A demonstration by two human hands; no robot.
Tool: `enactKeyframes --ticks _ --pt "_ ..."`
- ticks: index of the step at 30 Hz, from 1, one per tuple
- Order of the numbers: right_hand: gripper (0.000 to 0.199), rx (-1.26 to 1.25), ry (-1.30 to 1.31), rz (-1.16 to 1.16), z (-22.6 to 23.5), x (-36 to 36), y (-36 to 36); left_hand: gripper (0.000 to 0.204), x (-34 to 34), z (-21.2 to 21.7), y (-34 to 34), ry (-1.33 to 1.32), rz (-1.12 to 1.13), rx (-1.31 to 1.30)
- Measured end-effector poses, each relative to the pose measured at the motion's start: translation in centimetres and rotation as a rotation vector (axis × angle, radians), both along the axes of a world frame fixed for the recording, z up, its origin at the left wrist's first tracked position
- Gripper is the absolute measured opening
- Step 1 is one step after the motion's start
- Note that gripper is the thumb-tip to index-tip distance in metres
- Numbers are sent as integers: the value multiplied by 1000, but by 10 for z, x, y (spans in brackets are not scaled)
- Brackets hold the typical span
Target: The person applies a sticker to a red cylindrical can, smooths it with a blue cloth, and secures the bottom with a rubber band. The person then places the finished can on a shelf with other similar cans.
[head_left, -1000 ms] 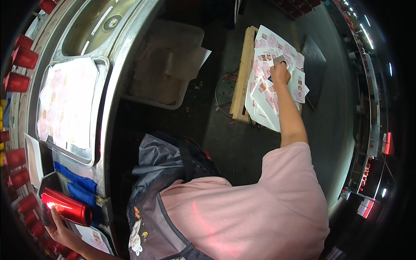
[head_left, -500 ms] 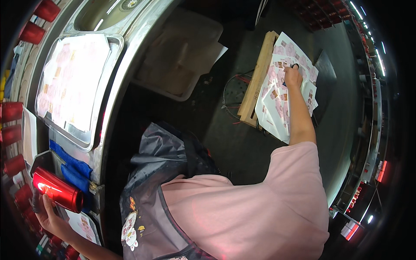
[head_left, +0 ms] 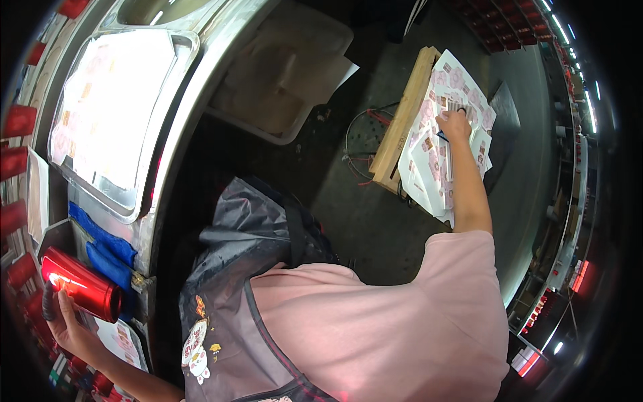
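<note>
In my left hand [head_left: 67,328] is a shiny red metal tumbler [head_left: 84,285], lying on its side in the grip, with its dark open end facing right. One finger of that hand wears a dark cover. My right arm stretches far out to the stack of printed sheets [head_left: 418,177], white with pink and brown patterns. There my right hand [head_left: 457,126] is closed on a striped sheet of paper [head_left: 450,167], which shows above and below the fingers. Its fingertips are partly hidden. A small blue thing [head_left: 441,136] shows beside them.
The sheets lie on a wooden stand [head_left: 402,120]. At left, a metal tray [head_left: 137,211] with wet-looking printed sheets rests on a metal bench, beside blue cloths [head_left: 107,234] and a sink [head_left: 144,12]. A pale plastic bin [head_left: 291,137] stands below. Red cups [head_left: 20,120] line the far left.
The striped paper now shows under my right hand, which has shifted slightly down. My left hand still holds the red tumbler. The whole view has shifted a little.
</note>
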State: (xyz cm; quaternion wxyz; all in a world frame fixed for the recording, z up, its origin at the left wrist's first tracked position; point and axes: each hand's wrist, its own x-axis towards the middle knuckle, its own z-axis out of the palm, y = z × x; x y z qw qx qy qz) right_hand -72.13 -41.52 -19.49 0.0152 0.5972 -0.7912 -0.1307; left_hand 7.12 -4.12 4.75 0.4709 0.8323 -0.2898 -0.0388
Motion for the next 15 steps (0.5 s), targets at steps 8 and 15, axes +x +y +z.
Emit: enactKeyframes --ticks 8,15 --pt "41 -30 -28 8 -10 -7 0 22 2 -5 2 -31 -7 -26" --pt "38 -68 -109 37 -8 -13 0 21 2 -2 5 -32 5 -21"
